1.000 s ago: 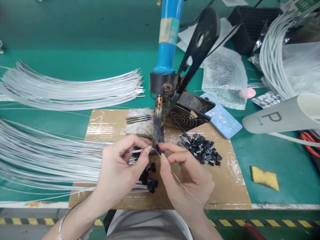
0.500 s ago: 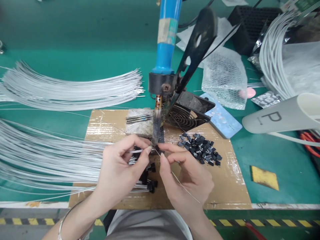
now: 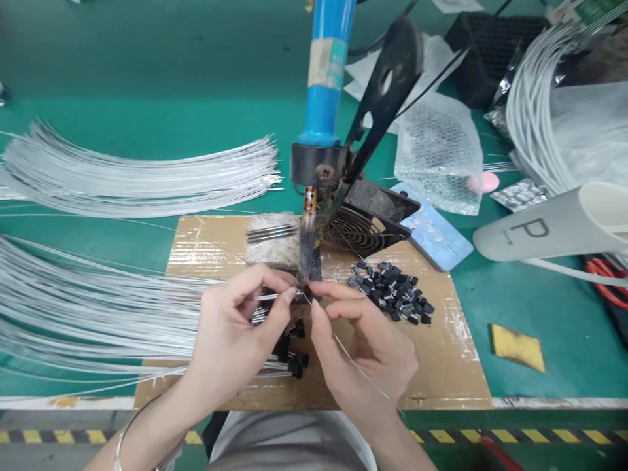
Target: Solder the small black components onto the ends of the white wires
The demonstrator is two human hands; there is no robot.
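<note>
My left hand [image 3: 230,330] pinches the end of a thin white wire [image 3: 267,296] between thumb and forefinger, right at the tip of a soldering iron [image 3: 308,242] with a blue handle, clamped upright over the cardboard sheet [image 3: 456,353]. My right hand [image 3: 366,343] pinches a strand of solder wire [image 3: 360,369] that runs back over my palm, its end meeting the iron's tip. Finished wires with black parts on their ends [image 3: 294,363] lie under my left hand. A heap of small black components [image 3: 392,291] sits just right of my right hand.
Bundles of white wires [image 3: 137,176] fan across the green bench at the left. A black fan [image 3: 366,226] stands behind the iron, with bubble wrap [image 3: 436,154], a blue card [image 3: 434,235], a white tube [image 3: 549,229] and a yellow sponge [image 3: 515,347] to the right.
</note>
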